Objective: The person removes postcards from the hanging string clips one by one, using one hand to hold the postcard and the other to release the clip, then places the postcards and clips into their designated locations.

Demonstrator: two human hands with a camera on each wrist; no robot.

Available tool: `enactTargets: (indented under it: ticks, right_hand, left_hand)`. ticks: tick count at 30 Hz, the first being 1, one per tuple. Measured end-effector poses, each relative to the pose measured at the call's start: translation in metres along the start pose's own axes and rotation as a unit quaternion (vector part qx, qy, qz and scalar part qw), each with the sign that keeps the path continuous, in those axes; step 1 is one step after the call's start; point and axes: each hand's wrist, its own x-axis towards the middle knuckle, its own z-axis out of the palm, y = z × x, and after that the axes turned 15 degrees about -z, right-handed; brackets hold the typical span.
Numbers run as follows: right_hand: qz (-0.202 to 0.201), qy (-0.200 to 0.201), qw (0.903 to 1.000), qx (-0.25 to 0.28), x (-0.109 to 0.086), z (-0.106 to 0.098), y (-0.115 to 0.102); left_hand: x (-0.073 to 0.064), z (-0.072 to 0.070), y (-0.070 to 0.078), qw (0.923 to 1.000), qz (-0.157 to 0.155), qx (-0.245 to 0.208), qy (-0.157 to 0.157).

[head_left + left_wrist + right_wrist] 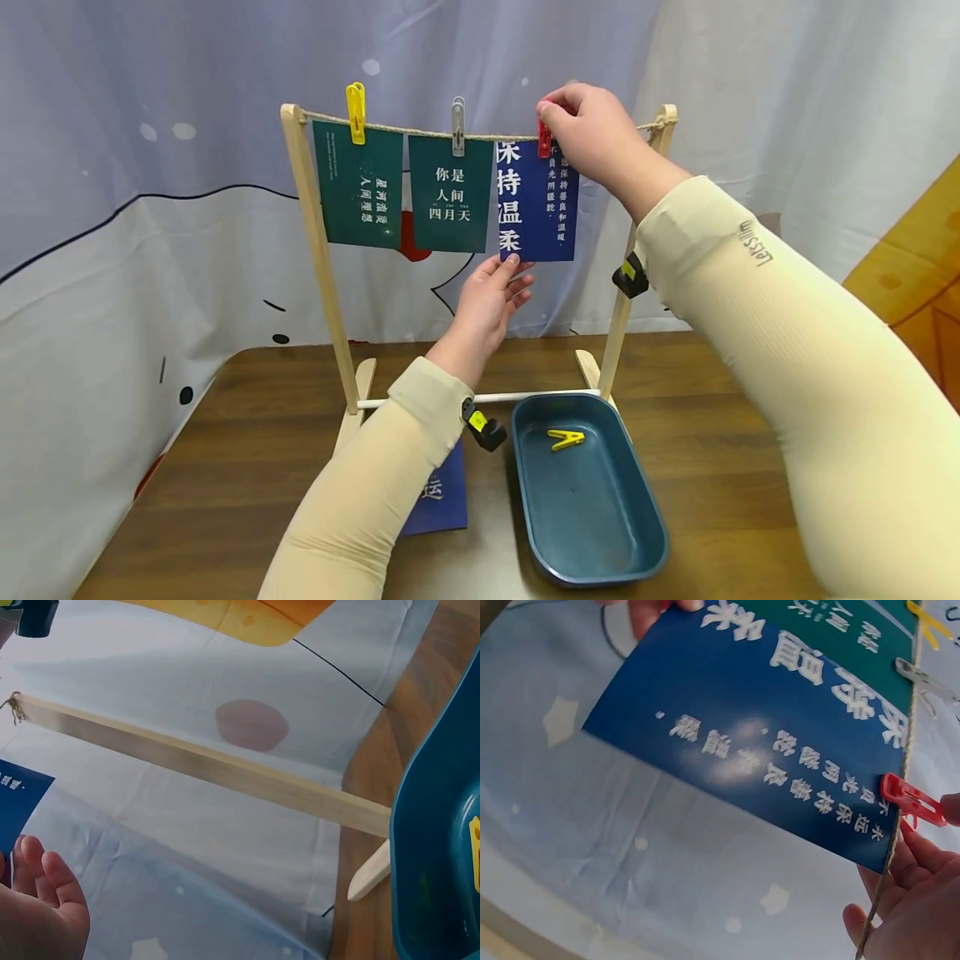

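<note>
A dark blue card (542, 208) with white characters hangs at the right of a twine line (427, 132). My right hand (600, 133) pinches a red clothespin (544, 143) at the card's top edge; in the right wrist view the clip (909, 799) sits over both twine and card. Lower down, my left hand (486, 296) holds the card's bottom left corner between thumb and fingers. Two green cards hang beside it, one under a yellow clothespin (356, 112), the other under a grey clothespin (458, 127).
The twine is tied between two posts of a wooden frame (322, 250) on a brown table (720, 467). In front stands a dark teal tub (585, 517) with a yellow clothespin (566, 438) inside. Another blue card (442, 500) lies partly under my left forearm. A patterned curtain (187, 250) hangs behind.
</note>
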Motion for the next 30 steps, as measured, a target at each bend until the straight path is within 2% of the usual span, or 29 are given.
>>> enactTargets:
  ticks: [7,12,17,21,26,30]
  right_hand:
    - [0.006,0.028,0.9976,0.064,-0.002,-0.001,-0.001]
    - [0.003,0.055,0.9919,0.114,-0.006,-0.001,0.001]
    - [0.0,0.082,0.9864,0.143,-0.011,-0.003,0.004]
    - [-0.009,0.103,0.982,0.158,-0.014,-0.003,0.007]
    - [-0.026,0.127,0.976,0.175,-0.015,0.0,0.009]
    - [-0.037,0.16,0.9647,0.206,-0.016,0.001,0.01]
  left_hand:
    - [0.001,-0.004,0.0,0.9999,0.01,-0.003,0.002]
    - [0.002,-0.005,0.0,0.9999,0.016,-0.003,0.002]
    - [0.005,-0.006,-0.004,0.9999,0.016,0.006,-0.004]
    - [0.005,-0.012,-0.011,0.9995,0.012,0.028,-0.003]
    - [0.002,-0.025,-0.027,0.9983,0.007,0.056,0.013]
    - [-0.003,-0.037,-0.042,0.9967,-0.003,0.075,0.031]
